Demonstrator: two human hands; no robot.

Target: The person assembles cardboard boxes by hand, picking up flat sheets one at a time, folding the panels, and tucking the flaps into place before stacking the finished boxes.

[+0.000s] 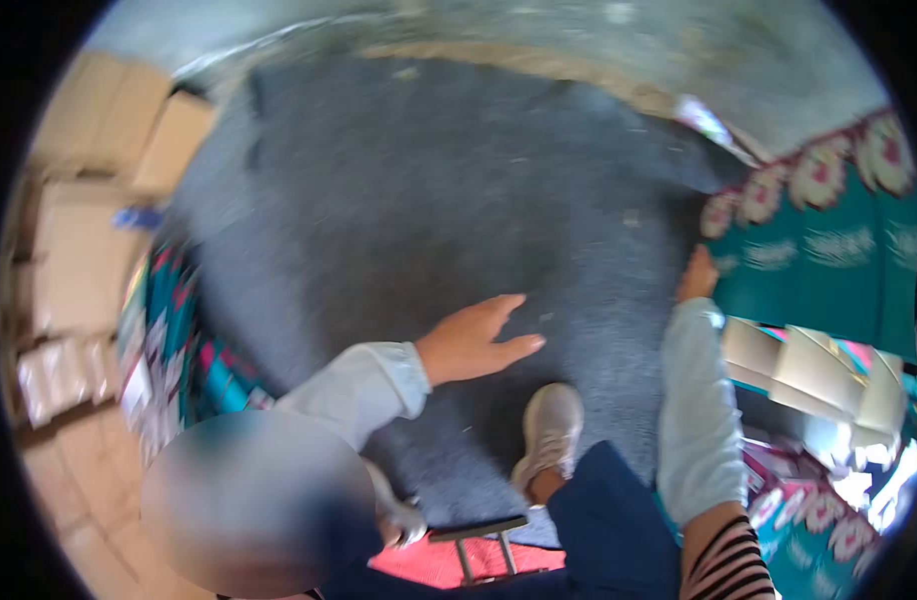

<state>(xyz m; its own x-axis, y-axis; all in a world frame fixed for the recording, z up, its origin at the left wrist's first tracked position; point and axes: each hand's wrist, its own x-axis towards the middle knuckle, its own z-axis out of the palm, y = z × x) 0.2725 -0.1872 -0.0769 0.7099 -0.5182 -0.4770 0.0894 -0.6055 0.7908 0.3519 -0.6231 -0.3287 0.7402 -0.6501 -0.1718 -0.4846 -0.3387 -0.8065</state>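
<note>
My left hand (479,340) is in mid-view above the dark grey floor mat, palm down, thumb and fingers apart, with nothing in it. At the right, my right hand (697,275) is at the near end of a row of teal boxes (809,260) with white-and-pink flowers along their upper edge. Its fingers close against the end teal box and are partly hidden there. Cream-coloured box parts (814,370) show just below this row. Both forearms wear pale blue sleeves, and a striped cuff shows at the right elbow.
Brown cartons (84,255) are stacked along the left, with clear-wrapped packs (67,378) among them. Flowered teal packaging (174,330) stands beside them. More flowered boxes (819,530) lie lower right. My shoe (554,430) rests on the grey mat (399,180), near a red seat (429,568).
</note>
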